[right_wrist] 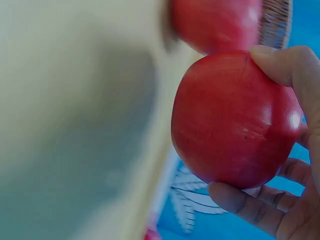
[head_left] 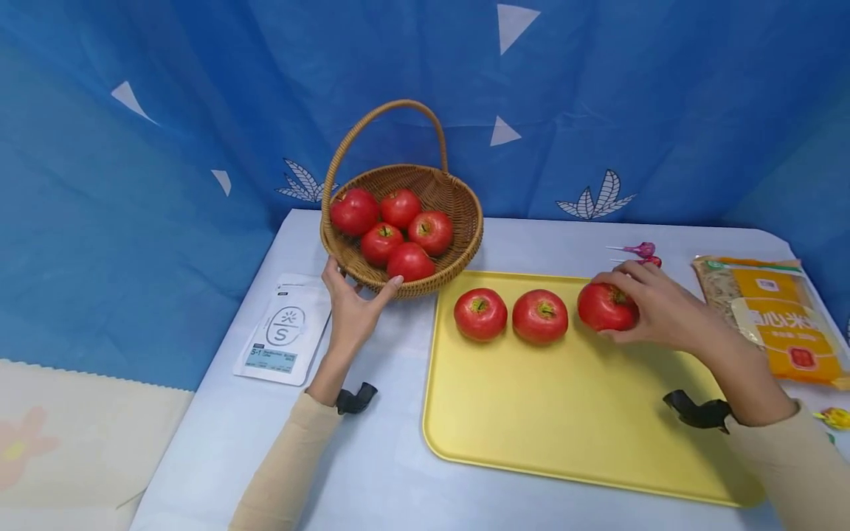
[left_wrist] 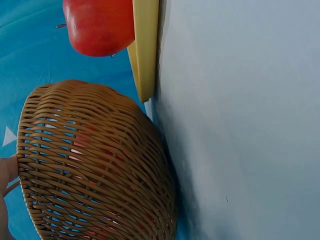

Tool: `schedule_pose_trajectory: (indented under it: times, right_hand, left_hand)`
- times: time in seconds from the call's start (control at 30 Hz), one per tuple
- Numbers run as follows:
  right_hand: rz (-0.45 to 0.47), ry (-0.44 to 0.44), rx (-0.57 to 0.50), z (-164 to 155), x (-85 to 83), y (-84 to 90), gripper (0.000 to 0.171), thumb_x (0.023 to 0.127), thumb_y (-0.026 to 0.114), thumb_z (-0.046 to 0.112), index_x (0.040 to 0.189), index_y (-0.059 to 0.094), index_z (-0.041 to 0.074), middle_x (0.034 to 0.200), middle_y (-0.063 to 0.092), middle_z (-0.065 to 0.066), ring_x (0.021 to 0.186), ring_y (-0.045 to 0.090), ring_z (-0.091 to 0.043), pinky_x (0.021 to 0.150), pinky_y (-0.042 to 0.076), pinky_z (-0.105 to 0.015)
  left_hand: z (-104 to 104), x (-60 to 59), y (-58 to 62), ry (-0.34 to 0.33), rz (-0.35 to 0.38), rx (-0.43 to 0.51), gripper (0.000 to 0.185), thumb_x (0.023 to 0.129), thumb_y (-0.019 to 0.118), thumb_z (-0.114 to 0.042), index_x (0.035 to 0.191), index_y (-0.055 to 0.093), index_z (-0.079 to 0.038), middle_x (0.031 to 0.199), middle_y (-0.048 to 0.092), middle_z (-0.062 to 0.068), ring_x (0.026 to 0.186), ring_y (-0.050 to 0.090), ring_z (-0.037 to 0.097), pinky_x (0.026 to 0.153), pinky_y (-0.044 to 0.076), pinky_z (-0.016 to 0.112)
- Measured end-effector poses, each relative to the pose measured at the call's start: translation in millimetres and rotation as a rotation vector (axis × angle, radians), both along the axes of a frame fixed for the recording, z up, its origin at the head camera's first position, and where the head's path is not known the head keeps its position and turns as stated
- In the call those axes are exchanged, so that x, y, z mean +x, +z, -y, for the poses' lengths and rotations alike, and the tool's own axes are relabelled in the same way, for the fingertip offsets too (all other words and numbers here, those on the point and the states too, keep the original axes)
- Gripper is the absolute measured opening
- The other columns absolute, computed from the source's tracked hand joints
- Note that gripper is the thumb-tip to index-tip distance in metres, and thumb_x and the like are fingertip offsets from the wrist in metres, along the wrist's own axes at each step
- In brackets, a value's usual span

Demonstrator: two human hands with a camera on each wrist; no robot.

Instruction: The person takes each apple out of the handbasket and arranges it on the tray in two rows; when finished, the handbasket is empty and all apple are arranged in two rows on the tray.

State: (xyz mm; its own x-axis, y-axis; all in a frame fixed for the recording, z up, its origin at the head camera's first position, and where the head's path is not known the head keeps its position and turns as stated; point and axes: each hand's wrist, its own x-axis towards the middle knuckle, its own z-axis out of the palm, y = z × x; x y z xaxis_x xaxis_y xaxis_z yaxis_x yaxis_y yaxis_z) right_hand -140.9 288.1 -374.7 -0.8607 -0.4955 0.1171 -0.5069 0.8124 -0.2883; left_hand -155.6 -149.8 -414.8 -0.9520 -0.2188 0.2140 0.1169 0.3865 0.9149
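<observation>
A wicker basket (head_left: 458, 254) with a handle holds several red tomatoes (head_left: 398, 232) at the back of the table. My left hand (head_left: 355, 302) cups its front rim, thumb and fingers against the weave (left_wrist: 95, 165). On the yellow tray (head_left: 564, 413) three tomatoes stand in a row: one at the left (head_left: 480, 313), one in the middle (head_left: 540, 316), and a third (head_left: 603, 307) at the right. My right hand (head_left: 647, 306) grips that third tomato (right_wrist: 232, 120), fingers curled round it, at the tray's surface.
A white pouch (head_left: 282, 332) lies left of the basket. An orange and yellow food packet (head_left: 773, 317) lies at the right edge, with pink picks (head_left: 640, 251) behind the tray. A blue cloth backdrop (head_left: 199, 110) closes off the rear.
</observation>
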Motion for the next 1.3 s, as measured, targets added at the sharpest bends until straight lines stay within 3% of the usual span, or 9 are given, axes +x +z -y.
schedule_pose_trajectory:
  times: [0.13, 0.27, 0.5, 0.63, 0.73, 0.87, 0.97, 1.1, 1.3]
  right_hand:
    - [0.093, -0.009, 0.010, 0, 8.7, -16.6, 0.077, 0.058, 0.094, 0.026, 0.125, 0.058, 0.011, 0.116, 0.053, -0.015, 0.107, 0.047, -0.039, 0.072, 0.058, -0.054]
    - [0.097, -0.006, 0.001, 1, 12.5, -24.8, 0.077, 0.061, 0.094, 0.030, 0.126, 0.057, 0.012, 0.115, 0.053, -0.014, 0.106, 0.047, -0.038, 0.073, 0.058, -0.054]
    - [0.084, -0.004, 0.034, 10, 7.8, -8.7, 0.094, 0.065, 0.090, 0.042, 0.144, 0.044, 0.020, 0.124, 0.049, -0.015, 0.115, 0.043, -0.036, 0.075, 0.057, -0.055]
    - [-0.021, 0.088, -0.001, 32, -14.1, 11.3, 0.094, 0.066, 0.090, 0.038, 0.145, 0.045, 0.020, 0.127, 0.051, -0.014, 0.117, 0.045, -0.032, 0.076, 0.057, -0.052]
    - [-0.036, 0.163, -0.014, 59, -35.5, 26.4, 0.091, 0.070, 0.088, 0.037, 0.147, 0.043, 0.022, 0.130, 0.051, -0.011, 0.117, 0.047, -0.029, 0.079, 0.056, -0.050]
    - [-0.005, 0.252, -0.023, 104, -65.0, 42.5, 0.085, 0.075, 0.084, 0.041, 0.147, 0.042, 0.025, 0.135, 0.048, -0.009, 0.121, 0.046, -0.027, 0.087, 0.054, -0.050]
    - [-0.048, 0.319, -0.013, 137, -87.3, 50.4, 0.082, 0.076, 0.082, 0.042, 0.146, 0.044, 0.024, 0.142, 0.043, -0.012, 0.126, 0.042, -0.030, 0.089, 0.053, -0.050]
    - [-0.093, 0.379, -0.028, 178, -116.0, 55.8, 0.079, 0.077, 0.082, 0.041, 0.145, 0.046, 0.021, 0.149, 0.036, -0.016, 0.132, 0.036, -0.035, 0.093, 0.051, -0.051]
    - [-0.062, 0.421, -0.027, 228, -149.3, 57.7, 0.076, 0.080, 0.077, 0.046, 0.145, 0.046, 0.021, 0.149, 0.035, -0.015, 0.133, 0.037, -0.034, 0.104, 0.043, -0.053]
  left_hand:
    - [3, 1.0, -1.0, -0.001, 0.003, 0.000, 0.107, 0.081, 0.079, -0.041, 0.154, 0.006, -0.011, 0.154, 0.014, 0.016, 0.143, 0.027, 0.033, 0.110, 0.041, 0.051]
    - [4, 2.0, -1.9, 0.005, 0.007, -0.011, 0.107, 0.081, 0.078, -0.041, 0.154, 0.007, -0.011, 0.153, 0.015, 0.016, 0.142, 0.028, 0.033, 0.109, 0.042, 0.051]
    - [4, 2.1, -2.0, 0.007, -0.014, 0.007, 0.105, 0.081, 0.080, -0.036, 0.154, 0.008, -0.011, 0.152, 0.016, 0.018, 0.142, 0.029, 0.034, 0.109, 0.042, 0.051]
    - [-3, 13.4, 19.9, -0.001, 0.010, 0.030, 0.100, 0.084, 0.077, -0.024, 0.154, 0.007, -0.007, 0.152, 0.014, 0.020, 0.143, 0.028, 0.036, 0.111, 0.039, 0.053]
    - [-7, 22.1, 35.6, -0.005, 0.032, 0.040, 0.099, 0.085, 0.075, -0.016, 0.153, 0.005, -0.004, 0.152, 0.013, 0.022, 0.143, 0.027, 0.036, 0.112, 0.037, 0.054]
    - [-6, 22.5, 35.4, -0.005, 0.029, 0.046, 0.098, 0.084, 0.076, -0.015, 0.153, 0.006, -0.004, 0.151, 0.014, 0.022, 0.143, 0.027, 0.037, 0.112, 0.037, 0.054]
    - [-8, 21.5, 36.0, -0.012, 0.020, 0.049, 0.099, 0.084, 0.076, -0.015, 0.153, 0.007, -0.004, 0.152, 0.015, 0.022, 0.142, 0.028, 0.038, 0.111, 0.037, 0.054]
    - [-10, 18.9, 37.0, -0.019, 0.008, 0.048, 0.099, 0.083, 0.077, -0.016, 0.153, 0.007, -0.004, 0.152, 0.015, 0.021, 0.141, 0.028, 0.037, 0.110, 0.039, 0.054]
    - [-13, 18.0, 38.8, -0.030, 0.016, 0.053, 0.100, 0.083, 0.078, -0.018, 0.154, 0.007, -0.007, 0.151, 0.016, 0.020, 0.142, 0.027, 0.037, 0.110, 0.039, 0.053]
